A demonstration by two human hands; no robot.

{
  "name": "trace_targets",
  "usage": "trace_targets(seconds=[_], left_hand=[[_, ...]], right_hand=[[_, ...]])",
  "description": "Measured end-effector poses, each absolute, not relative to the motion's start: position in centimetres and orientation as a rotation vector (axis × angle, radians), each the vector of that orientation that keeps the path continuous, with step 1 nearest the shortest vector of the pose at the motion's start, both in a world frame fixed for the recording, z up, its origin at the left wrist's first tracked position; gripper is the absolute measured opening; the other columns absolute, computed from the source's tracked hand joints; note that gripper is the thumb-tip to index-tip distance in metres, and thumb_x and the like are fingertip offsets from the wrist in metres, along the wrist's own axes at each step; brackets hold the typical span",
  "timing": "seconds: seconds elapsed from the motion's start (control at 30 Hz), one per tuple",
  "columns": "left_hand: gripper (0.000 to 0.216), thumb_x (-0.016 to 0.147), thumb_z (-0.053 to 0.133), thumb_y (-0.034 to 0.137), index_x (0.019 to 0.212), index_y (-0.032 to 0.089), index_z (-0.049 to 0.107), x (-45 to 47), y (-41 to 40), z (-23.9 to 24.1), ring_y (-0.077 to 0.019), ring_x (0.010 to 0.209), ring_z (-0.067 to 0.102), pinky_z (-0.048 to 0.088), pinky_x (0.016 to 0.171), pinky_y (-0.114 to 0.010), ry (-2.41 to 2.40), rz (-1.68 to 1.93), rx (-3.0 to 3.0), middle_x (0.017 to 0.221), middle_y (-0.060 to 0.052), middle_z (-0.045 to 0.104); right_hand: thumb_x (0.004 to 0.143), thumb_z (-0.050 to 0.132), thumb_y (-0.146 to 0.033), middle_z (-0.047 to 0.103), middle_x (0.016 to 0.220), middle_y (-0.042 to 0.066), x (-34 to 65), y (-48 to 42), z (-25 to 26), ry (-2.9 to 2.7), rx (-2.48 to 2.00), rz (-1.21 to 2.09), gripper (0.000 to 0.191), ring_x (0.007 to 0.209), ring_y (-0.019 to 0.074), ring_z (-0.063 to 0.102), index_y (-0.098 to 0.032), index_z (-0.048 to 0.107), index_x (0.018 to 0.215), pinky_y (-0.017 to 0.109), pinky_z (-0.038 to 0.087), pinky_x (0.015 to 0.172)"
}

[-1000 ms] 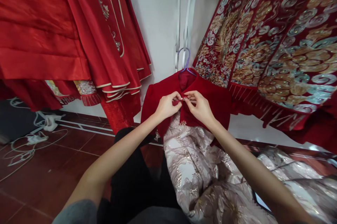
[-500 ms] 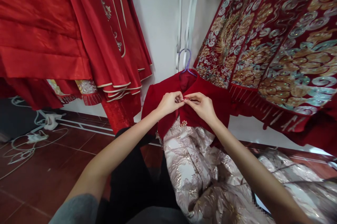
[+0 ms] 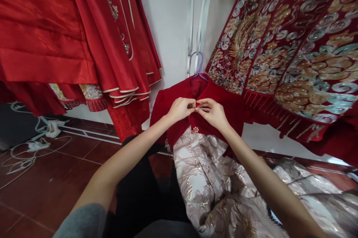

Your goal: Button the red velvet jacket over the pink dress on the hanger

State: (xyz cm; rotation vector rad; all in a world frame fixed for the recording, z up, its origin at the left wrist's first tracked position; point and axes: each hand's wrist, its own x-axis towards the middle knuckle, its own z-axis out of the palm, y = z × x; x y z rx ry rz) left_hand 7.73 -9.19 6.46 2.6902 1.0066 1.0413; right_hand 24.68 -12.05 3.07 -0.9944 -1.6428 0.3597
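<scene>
A short red jacket (image 3: 160, 107) hangs on a purple hanger (image 3: 200, 67) in front of me. At its front opening, my left hand (image 3: 180, 111) pinches the jacket's edge. My right hand (image 3: 213, 113) meets it there, thumb and fingers closed on a small, shiny red-and-gold button (image 3: 198, 105). The fingertips of both hands are almost touching and partly hide the button. Below them, a flower-shaped gold button (image 3: 195, 130) shows at the lower front edge. Out from under the jacket falls a long, shiny white-and-pinkish brocade skirt (image 3: 192, 171).
Red garments (image 3: 117, 44) hang on the left, and a heavily embroidered red and gold garment (image 3: 291, 51) on the right. White straps (image 3: 199, 18) run down to the hanger. White cables (image 3: 25, 156) and a rack's base rail (image 3: 89, 133) are at the tiled floor (image 3: 56, 182).
My fingers have shifted slightly at the button, and more of its red shows between them. My right hand has moved a little left. The jacket hangs in the same place.
</scene>
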Motion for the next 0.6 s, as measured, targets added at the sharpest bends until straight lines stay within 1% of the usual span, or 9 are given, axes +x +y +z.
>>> trace_targets(seconds=[0.17, 0.27, 0.33, 0.4, 0.47, 0.53, 0.57, 0.6], left_hand=[[0.006, 0.075, 0.06, 0.023, 0.071, 0.019, 0.062, 7.8, -9.4, 6.6, -0.013, 0.063, 0.055, 0.036, 0.059, -0.023, 1.049, 0.981, 2.797, 0.07, 0.002, 0.065], [0.006, 0.077, 0.057, 0.019, 0.079, 0.02, 0.063, 7.9, -9.8, 6.5, -0.0145, 0.068, 0.057, 0.039, 0.062, -0.025, 1.017, 0.958, 2.811, 0.076, 0.0, 0.066], [0.013, 0.077, 0.058, 0.019, 0.089, 0.019, 0.062, 7.9, -10.0, 5.8, -0.0158, 0.073, 0.06, 0.044, 0.067, -0.026, 0.979, 0.977, 2.722, 0.082, -0.002, 0.066], [0.025, 0.075, 0.062, 0.022, 0.1, 0.018, 0.061, 7.6, -10.2, 4.6, -0.0179, 0.082, 0.062, 0.048, 0.073, -0.029, 0.898, 0.987, 2.555, 0.095, -0.006, 0.066], [0.042, 0.071, 0.069, 0.027, 0.111, 0.017, 0.059, 7.2, -10.4, 3.0, -0.0208, 0.095, 0.061, 0.051, 0.08, -0.033, 0.765, 0.961, 2.351, 0.112, -0.01, 0.061], [0.054, 0.069, 0.073, 0.029, 0.119, 0.018, 0.056, 6.7, -10.7, 1.5, -0.0233, 0.108, 0.058, 0.05, 0.089, -0.037, 0.677, 0.948, 2.132, 0.126, -0.013, 0.054], [0.057, 0.069, 0.073, 0.03, 0.122, 0.018, 0.054, 6.4, -11.0, 0.8, -0.0239, 0.112, 0.056, 0.048, 0.093, -0.039, 0.671, 0.96, 2.035, 0.13, -0.014, 0.052], [0.057, 0.071, 0.072, 0.03, 0.124, 0.019, 0.054, 6.1, -11.3, 0.3, -0.0241, 0.115, 0.055, 0.046, 0.097, -0.041, 0.683, 0.981, 1.951, 0.131, -0.014, 0.052]], right_hand=[[0.074, 0.064, -0.024, 0.064, 0.1, 0.007, 24.6, -11.8, 2.9, -1.683, -0.969, 0.352, 0.024, 0.084, 0.0165, 0.066, -0.017, 0.064, 0.097, 0.033, 0.059, 0.078], [0.074, 0.06, -0.021, 0.059, 0.105, 0.008, 24.5, -11.9, 2.7, -1.703, -0.954, 0.31, 0.026, 0.085, 0.0161, 0.064, -0.017, 0.062, 0.1, 0.033, 0.057, 0.08], [0.076, 0.057, -0.019, 0.053, 0.116, 0.01, 24.4, -12.5, 2.2, -1.709, -0.927, 0.301, 0.036, 0.092, 0.0169, 0.062, -0.018, 0.058, 0.111, 0.035, 0.055, 0.087], [0.077, 0.054, -0.018, 0.042, 0.133, 0.011, 24.3, -13.5, 1.5, -1.766, -0.88, 0.335, 0.05, 0.11, 0.0202, 0.056, -0.023, 0.05, 0.126, 0.039, 0.049, 0.096], [0.075, 0.056, -0.018, 0.028, 0.147, 0.009, 24.2, -14.8, 0.4, -1.897, -0.846, 0.366, 0.065, 0.131, 0.0255, 0.039, -0.028, 0.039, 0.138, 0.044, 0.04, 0.105], [0.072, 0.059, -0.018, 0.017, 0.154, 0.007, 24.0, -16.1, -0.9, -2.025, -0.87, 0.352, 0.079, 0.14, 0.0281, 0.023, -0.03, 0.028, 0.144, 0.047, 0.033, 0.109], [0.071, 0.059, -0.017, 0.018, 0.154, 0.007, 24.0, -16.6, -1.6, -2.054, -0.902, 0.332, 0.083, 0.14, 0.0282, 0.022, -0.029, 0.024, 0.146, 0.047, 0.032, 0.11], [0.072, 0.058, -0.017, 0.023, 0.152, 0.008, 24.1, -17.1, -2.2, -2.048, -0.946, 0.307, 0.083, 0.138, 0.0277, 0.028, -0.028, 0.024, 0.146, 0.047, 0.034, 0.109]])
